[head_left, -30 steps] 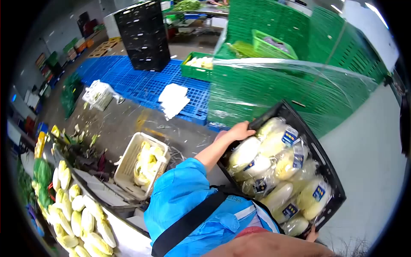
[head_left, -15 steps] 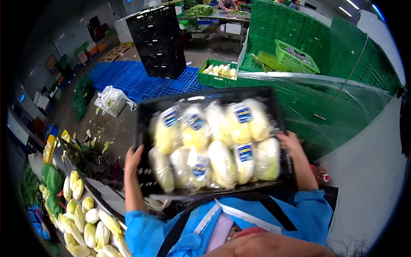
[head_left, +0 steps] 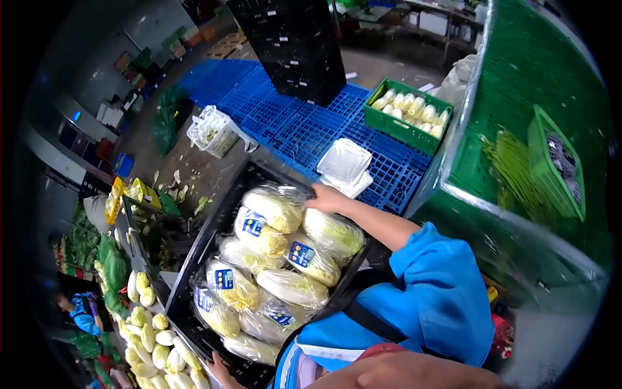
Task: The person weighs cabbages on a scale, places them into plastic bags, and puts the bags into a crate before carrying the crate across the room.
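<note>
A black plastic crate (head_left: 188,293) is held tilted in front of my body, one long side toward my chest. Inside lie several Chinese cabbages (head_left: 293,286) in clear plastic bags, some with blue labels. My right hand (head_left: 328,200) grips the crate's rim at its upper right end. At the lower left end, my left hand (head_left: 222,372) is closed on the other rim, its fingers partly hidden by the crate and the frame's bottom.
Loose Chinese cabbages (head_left: 155,347) are heaped at the lower left. A blue pallet (head_left: 285,133) carries stacked black crates (head_left: 295,52) and a green crate (head_left: 405,129) of cabbages. White plastic bags (head_left: 346,167) lie beyond my right hand. A green wall (head_left: 518,249) stands right. Another person (head_left: 84,314) is far left.
The crate has swung to the left and turned, its right end now farther from me and its left end nearer. Both hands keep their grip. The view has shifted, showing more of the pallet.
</note>
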`<state>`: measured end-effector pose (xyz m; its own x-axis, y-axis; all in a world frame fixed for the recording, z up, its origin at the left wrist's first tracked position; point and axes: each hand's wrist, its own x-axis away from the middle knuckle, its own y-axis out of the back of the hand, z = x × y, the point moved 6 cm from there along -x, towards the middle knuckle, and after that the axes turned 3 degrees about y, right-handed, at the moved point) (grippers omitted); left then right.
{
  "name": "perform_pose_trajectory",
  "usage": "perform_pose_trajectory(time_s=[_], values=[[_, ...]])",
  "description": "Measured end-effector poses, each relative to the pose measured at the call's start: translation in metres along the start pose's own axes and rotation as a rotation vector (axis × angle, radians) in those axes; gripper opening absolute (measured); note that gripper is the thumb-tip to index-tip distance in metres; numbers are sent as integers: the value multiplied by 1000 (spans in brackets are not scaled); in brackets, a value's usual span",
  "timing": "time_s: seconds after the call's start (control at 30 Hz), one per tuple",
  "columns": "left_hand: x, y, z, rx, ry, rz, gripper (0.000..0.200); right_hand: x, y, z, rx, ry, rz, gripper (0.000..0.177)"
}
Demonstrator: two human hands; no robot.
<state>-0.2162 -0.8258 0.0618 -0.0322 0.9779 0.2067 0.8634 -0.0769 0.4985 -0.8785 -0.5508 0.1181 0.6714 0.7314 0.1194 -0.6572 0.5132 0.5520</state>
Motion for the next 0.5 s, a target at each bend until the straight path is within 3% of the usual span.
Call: perform_pose_trajectory(time_s=[0.1, 0.23, 0.4, 0.5], values=[[56, -13, -23, 7, 78, -151, 24, -50, 5, 20, 25, 27, 165, 46], [77, -50, -50, 21, 122, -241, 24, -131, -2, 22, 12, 96, 204, 46], [31, -114, -92, 70, 108, -244, 24, -220, 12, 30, 46, 129, 233, 49], [-28, -162, -119, 155, 49, -131, 24, -279, 28, 11, 33, 130, 204, 50]])
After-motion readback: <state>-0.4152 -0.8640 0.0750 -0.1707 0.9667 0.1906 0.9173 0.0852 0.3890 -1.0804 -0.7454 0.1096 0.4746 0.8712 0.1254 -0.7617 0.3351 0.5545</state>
